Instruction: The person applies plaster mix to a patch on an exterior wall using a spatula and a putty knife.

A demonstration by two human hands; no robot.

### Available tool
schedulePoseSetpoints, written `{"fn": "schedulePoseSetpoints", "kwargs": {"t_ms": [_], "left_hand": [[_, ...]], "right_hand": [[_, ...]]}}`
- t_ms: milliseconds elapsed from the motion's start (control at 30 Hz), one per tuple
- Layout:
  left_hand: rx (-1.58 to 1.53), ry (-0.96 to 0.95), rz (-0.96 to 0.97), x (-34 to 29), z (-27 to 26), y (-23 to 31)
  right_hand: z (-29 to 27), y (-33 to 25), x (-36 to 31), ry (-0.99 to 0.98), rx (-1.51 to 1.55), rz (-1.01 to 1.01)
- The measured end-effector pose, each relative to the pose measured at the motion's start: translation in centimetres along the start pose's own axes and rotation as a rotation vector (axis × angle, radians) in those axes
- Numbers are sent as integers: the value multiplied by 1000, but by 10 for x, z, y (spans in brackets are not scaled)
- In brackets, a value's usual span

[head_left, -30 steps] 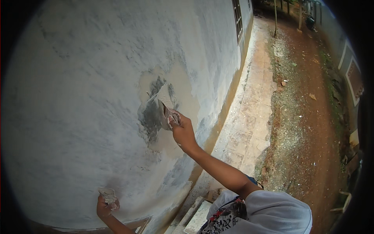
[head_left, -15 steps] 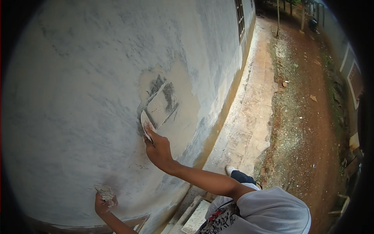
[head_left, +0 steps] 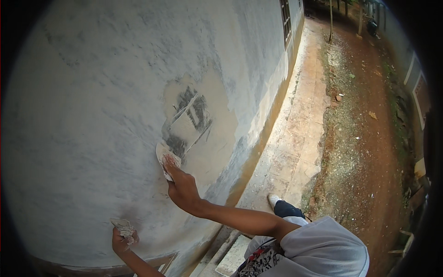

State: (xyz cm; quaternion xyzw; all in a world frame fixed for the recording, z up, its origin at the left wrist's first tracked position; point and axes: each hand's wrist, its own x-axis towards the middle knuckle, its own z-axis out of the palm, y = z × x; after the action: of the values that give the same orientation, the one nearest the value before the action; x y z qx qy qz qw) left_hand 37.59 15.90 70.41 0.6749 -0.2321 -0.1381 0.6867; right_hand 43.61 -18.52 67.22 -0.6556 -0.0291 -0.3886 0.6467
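My right hand (head_left: 183, 187) is closed around a putty knife (head_left: 162, 151) with pale putty smeared over its blade. The blade lies against the grey-white wall (head_left: 97, 106), at the lower left edge of a damp-looking beige putty patch (head_left: 219, 111). Dark bare streaks and raised ridges show in the middle of that patch. Lower left, my left hand (head_left: 121, 243) grips a second flat blade (head_left: 122, 225), loaded with lumpy white putty. Its handle is hidden by my fingers. That hand is close to the wall; whether it touches cannot be told.
A paved ledge (head_left: 295, 134) runs along the wall's foot, with a gravel and red-earth path (head_left: 364, 161) beside it. A pale block (head_left: 234, 255) stands below my right arm. Farther along the wall is a barred window (head_left: 285, 21).
My right hand has moved down and left along the wall with the putty knife, and the blade has turned. More dark surface shows where it was. The left hand has hardly moved.
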Motion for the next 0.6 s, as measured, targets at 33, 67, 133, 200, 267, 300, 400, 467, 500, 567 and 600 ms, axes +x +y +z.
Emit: {"fn": "schedulePoseSetpoints", "kwargs": {"t_ms": [33, 67, 133, 200, 267, 300, 400, 467, 500, 567, 600], "left_hand": [[-25, 75, 2, 1, 13, 3], [-45, 153, 9, 4, 22, 7], [-59, 149, 5, 9, 29, 10], [-82, 150, -5, 11, 31, 12], [-36, 119, 15, 15, 29, 10], [-37, 123, 11, 13, 21, 5], [-35, -22, 42, 4, -2, -6], [-8, 18, 14, 1, 0, -2], [-10, 15, 11, 1, 7, 3], [-37, 115, -10, 4, 22, 12], [-34, 118, -8, 5, 25, 13]], "right_hand": [[-11, -1, -1, -57, 43, -7], [-29, 0, 6, -147, 109, 129], [-61, -5, 36, -101, 147, 349], [-77, 7, 62, 75, 71, 392], [-48, 38, 64, 142, -73, 146], [-27, 46, 63, 211, -208, -102], [2, 24, 34, 64, -99, 189], [6, 3, 3, -72, -27, 19], [1, -5, -7, -121, 4, -39], [-26, -6, 5, -148, 103, 122], [-39, -4, 17, -177, 203, 282]]}}
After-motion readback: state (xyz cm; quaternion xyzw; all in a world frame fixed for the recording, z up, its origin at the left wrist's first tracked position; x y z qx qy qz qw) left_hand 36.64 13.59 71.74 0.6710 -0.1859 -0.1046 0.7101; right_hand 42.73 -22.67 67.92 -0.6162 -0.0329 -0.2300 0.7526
